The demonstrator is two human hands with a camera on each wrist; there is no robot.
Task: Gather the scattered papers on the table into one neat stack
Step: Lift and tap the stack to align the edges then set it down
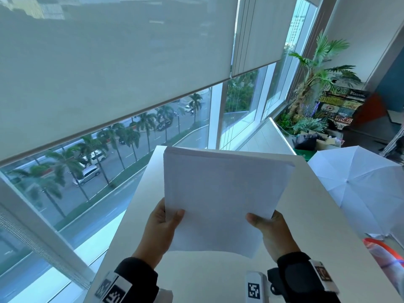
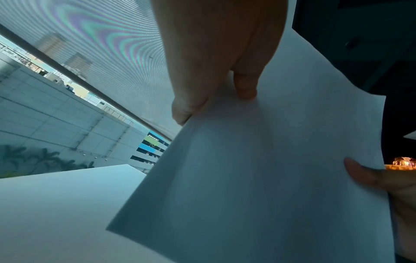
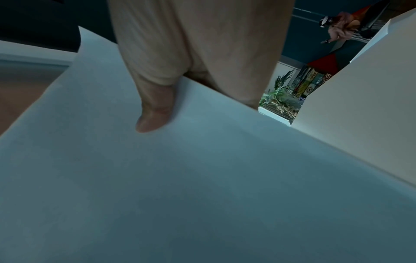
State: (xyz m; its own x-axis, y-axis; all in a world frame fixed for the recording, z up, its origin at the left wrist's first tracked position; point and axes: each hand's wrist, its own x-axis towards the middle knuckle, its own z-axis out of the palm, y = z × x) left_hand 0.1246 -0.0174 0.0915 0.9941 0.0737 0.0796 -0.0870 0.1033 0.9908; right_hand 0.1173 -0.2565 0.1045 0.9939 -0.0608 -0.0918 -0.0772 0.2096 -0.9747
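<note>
- Head view: a plain white surface [image 1: 317,215] runs beside tall windows with grey roller blinds [image 1: 109,62]; a white umbrella [image 1: 360,182] lies past its right edge. Both hands, left [image 1: 159,228] and right [image 1: 275,232], clamp a white paper stack [image 1: 218,193] above the surface.
- Left wrist view: the left thumb pinches the stack's edge.
- Right wrist view: potted palms [image 3: 279,92] in the far corner.

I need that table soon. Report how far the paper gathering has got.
Done: the papers look gathered into one bundle; no loose sheets show on the visible table.
In hand: left hand and right hand grip the bundle's near corners, held above the table.
Left: squaring the slightly fanned far edges and setting the stack down.
</note>
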